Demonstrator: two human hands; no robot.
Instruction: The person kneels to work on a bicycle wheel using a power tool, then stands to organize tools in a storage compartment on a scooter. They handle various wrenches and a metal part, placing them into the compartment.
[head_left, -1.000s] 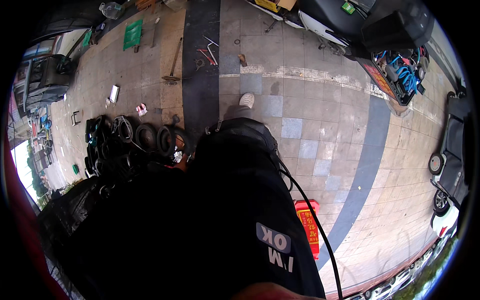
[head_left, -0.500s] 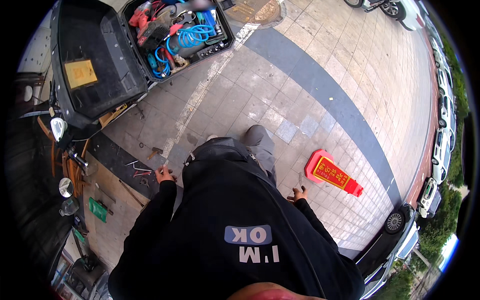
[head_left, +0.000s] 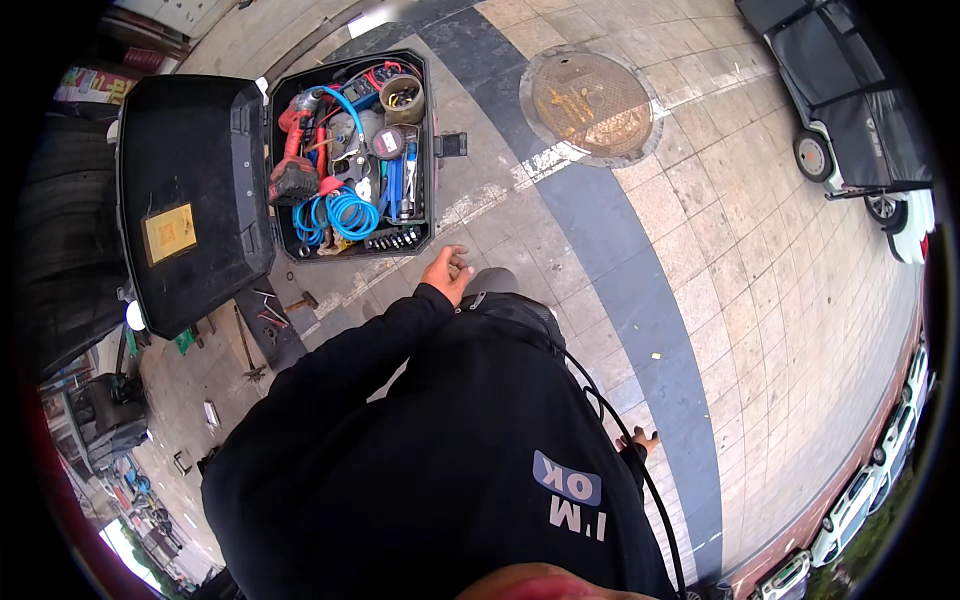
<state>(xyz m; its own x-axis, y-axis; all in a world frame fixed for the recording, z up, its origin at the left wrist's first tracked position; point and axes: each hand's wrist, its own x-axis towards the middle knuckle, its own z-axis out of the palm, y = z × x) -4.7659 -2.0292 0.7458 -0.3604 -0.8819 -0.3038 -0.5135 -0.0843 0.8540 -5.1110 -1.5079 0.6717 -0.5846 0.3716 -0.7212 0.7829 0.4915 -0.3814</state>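
My left hand [head_left: 449,275] is raised in front of my waist, fingers loosely bent and apart, with nothing seen in it. Just beyond it lies an open black toolbox [head_left: 428,170], its lid [head_left: 195,130] folded back to the left. Inside are a red cordless power tool [head_left: 295,165], a coiled blue hose [head_left: 352,214], a round tin [head_left: 402,98], blue-handled tools [head_left: 392,182] and a row of sockets [head_left: 392,240]. Low at my right side, my right hand [head_left: 638,440] hangs over the paving with its fingers spread, touching nothing.
A hammer [head_left: 303,301] and small hand tools [head_left: 272,310] lie on the ground to the left, near a long bar [head_left: 246,340]. Ahead is a round manhole cover [head_left: 590,105]. A dark-covered vehicle [head_left: 850,100] stands far right; white cars [head_left: 850,515] line the lower right.
The view has swung round and moved closer to the toolbox. My left hand has come up and forward toward it. The red cone is out of view; the whole manhole cover now shows.
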